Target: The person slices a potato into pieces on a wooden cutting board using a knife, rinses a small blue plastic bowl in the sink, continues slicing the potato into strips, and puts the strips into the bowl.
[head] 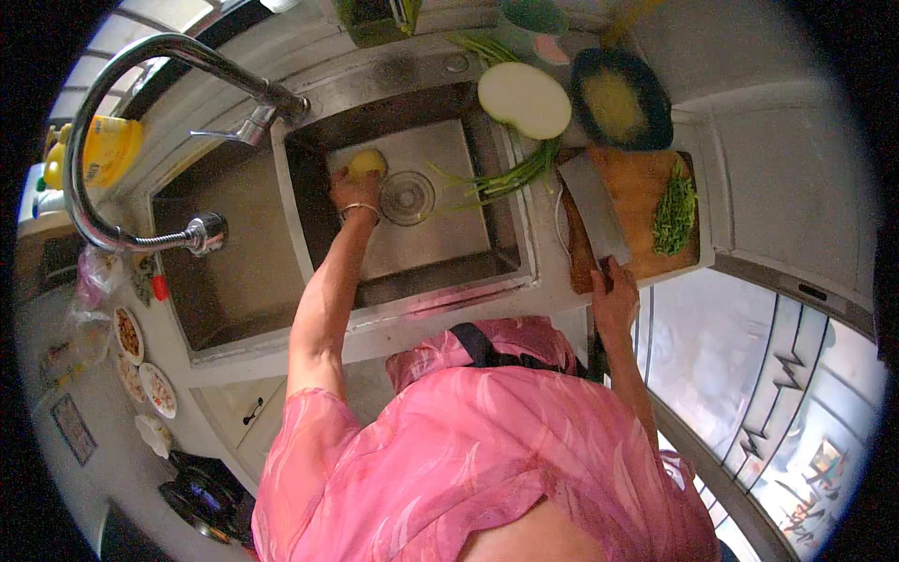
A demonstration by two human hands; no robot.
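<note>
My left hand [356,192] reaches down into the right-hand basin of a steel sink [435,253]. Its fingers are around a yellow, roundish vegetable [367,164], perhaps a peeled potato, beside the drain strainer [407,199]. At the near edge of a wooden cutting board [635,175], my right hand [618,295] grips the handle of a broad cleaver [593,204]. The cleaver's blade lies along the board's left side. Chopped green vegetable [676,211] is heaped on the board's right side. Long green stalks [520,175] hang over the basin's right rim.
A large cut white gourd or radish [525,100] sits behind the stalks, beside a dark bowl [657,112] with yellowish contents. The curved faucet [168,46] arches over the left basin [239,274]. Small dishes of food [159,390] and a gas burner [204,495] are at left.
</note>
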